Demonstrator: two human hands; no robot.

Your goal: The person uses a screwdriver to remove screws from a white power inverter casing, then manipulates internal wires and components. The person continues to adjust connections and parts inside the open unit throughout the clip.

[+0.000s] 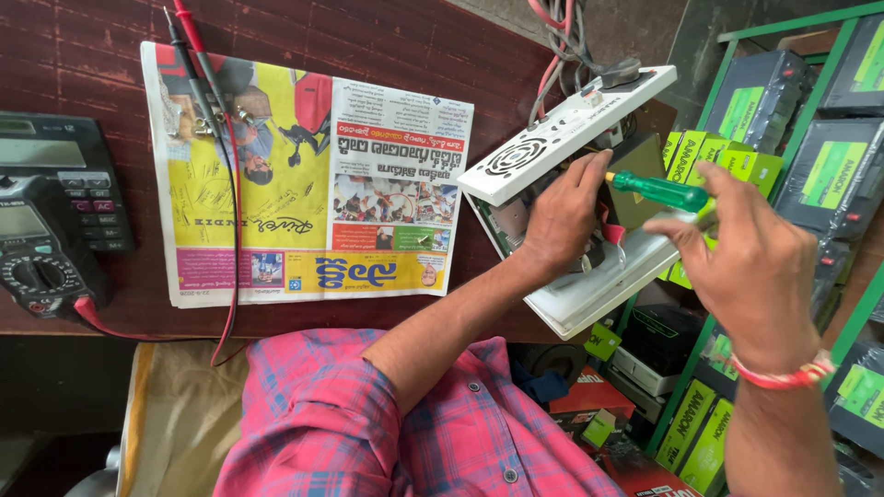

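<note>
a multimeter [41, 253] and newspaper [308, 175] lay on the bench [83, 55]. the left hand [564, 216] gripped the opened white device [571, 138] at the bench edge, fingers curled inside. the right hand [750, 262] pinched a green screwdriver [658, 190], tip toward the device.

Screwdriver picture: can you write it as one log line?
left hand: steadies white box | right hand: holds green screwdriver | table: newspaper, meter

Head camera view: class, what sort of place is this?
Probably an electronics repair shop: a multimeter lies on the wooden bench, an opened white appliance is being worked with a green screwdriver, and shelves hold boxed batteries.
</note>
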